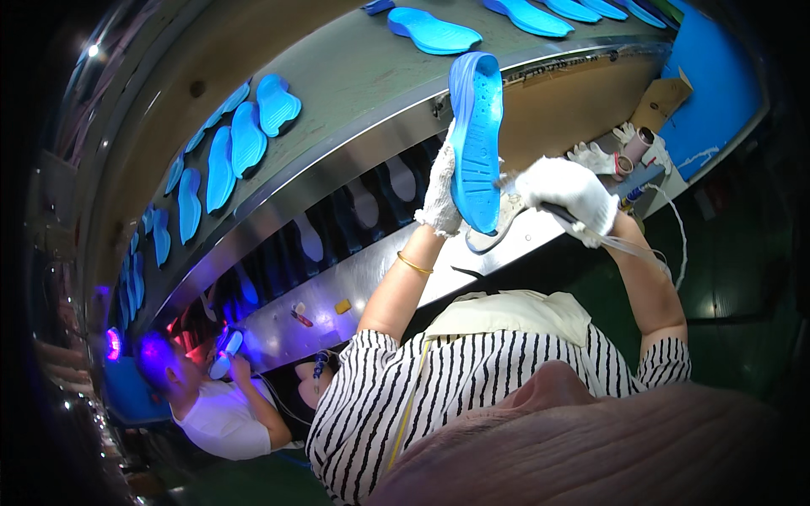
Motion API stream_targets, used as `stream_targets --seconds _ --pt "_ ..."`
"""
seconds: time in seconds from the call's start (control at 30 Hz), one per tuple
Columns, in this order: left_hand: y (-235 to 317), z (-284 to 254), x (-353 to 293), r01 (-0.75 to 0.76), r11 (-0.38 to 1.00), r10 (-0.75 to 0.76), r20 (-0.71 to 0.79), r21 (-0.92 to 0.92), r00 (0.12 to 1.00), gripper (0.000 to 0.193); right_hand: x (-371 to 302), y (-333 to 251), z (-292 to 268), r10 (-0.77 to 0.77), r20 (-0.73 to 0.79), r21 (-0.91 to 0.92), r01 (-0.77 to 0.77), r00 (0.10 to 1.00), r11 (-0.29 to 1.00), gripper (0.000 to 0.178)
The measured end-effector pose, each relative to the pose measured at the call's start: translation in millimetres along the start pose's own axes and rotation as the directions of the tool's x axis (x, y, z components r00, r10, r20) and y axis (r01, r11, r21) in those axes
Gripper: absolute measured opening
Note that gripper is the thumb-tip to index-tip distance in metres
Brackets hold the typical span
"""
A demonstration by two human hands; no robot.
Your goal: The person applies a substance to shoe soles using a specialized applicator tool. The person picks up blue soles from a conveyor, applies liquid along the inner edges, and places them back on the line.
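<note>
My left hand (440,194), in a white knit glove, grips a blue shoe sole (477,152) along its left side. The sole is held up lengthwise, with its hollowed face and grooves showing. My right hand (567,196), also gloved, is closed round a dark-handled brush (555,209). Its blurred bristle end points toward the sole's right edge; whether it touches cannot be told. A thin clear tube (634,248) trails from this hand. Below the two hands, a pale flat shoe piece (483,242) lies on the bench, partly hidden by the blue sole.
A belt (354,84) carrying several blue soles (434,31) curves above the metal bench (291,336). Gloves (593,158), a tape roll (624,164) and a cardboard box (661,104) sit at right. At lower left, a co-worker (228,413) holds another sole (226,352).
</note>
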State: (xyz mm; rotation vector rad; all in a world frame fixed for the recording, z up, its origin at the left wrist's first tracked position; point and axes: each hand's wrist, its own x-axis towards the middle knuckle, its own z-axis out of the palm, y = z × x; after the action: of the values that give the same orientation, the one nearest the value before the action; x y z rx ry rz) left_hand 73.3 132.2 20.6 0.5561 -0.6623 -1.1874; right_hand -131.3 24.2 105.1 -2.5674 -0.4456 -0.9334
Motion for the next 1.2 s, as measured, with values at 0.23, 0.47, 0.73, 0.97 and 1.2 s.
stream_targets --seconds 0.23,0.47,0.73,0.97,1.2 --pt "29.4 4.5 7.9 -0.050 0.996 0.055 0.077 -0.071 0.995 0.080 17.7 -21.5 7.9 0.067 -0.048 0.088 -0.063 0.997 0.994 0.015" --pt "132.5 -11.3 40.4 -0.083 0.904 0.116 0.053 -0.418 0.992 0.091 9.1 -37.1 5.1 0.343 -0.247 0.206 -0.296 0.906 0.933 0.023" --pt "139.1 -14.5 32.8 -0.085 0.996 0.089 -0.179 0.031 0.980 0.058 -17.1 -29.9 30.5 0.421 -0.273 0.230 -0.367 0.865 0.901 0.019" --pt "232.2 -85.8 3.1 0.061 -0.620 0.555 0.382 0.782 0.739 0.059 -44.9 -8.4 40.9 0.615 -0.227 0.539 -0.428 0.756 0.726 0.017" --pt "293.1 -155.1 -35.7 0.573 -0.740 0.568 -0.131 0.351 0.813 0.044 -31.7 -11.8 68.8 0.562 -0.157 0.453 -0.446 0.812 0.772 0.017"
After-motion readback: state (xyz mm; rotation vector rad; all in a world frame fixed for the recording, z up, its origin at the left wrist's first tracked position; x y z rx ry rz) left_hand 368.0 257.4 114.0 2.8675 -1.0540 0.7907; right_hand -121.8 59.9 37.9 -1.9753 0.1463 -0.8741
